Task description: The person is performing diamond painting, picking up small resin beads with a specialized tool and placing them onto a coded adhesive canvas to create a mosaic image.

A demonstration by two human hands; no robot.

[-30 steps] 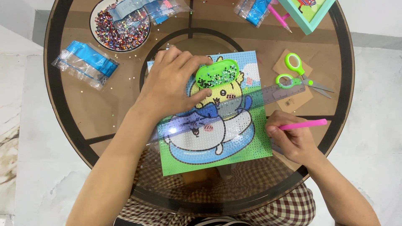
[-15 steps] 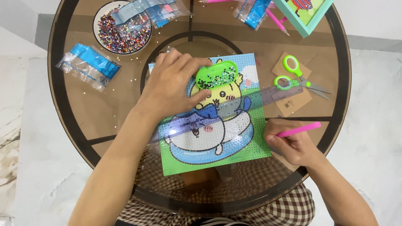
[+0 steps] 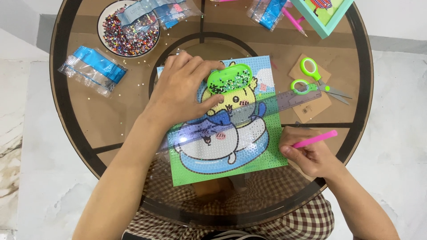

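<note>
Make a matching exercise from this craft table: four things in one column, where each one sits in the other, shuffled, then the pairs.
Things
1. green bead tray
2. pink pen
3. scissors
4. round bowl of beads

Places
A. on a brown card at the table's right side
B. at the table's far left edge
C. on the cartoon canvas, at the left hand's fingertips
D. held in the right hand

Pairs: 1-C, 2-D, 3-A, 4-B
</note>
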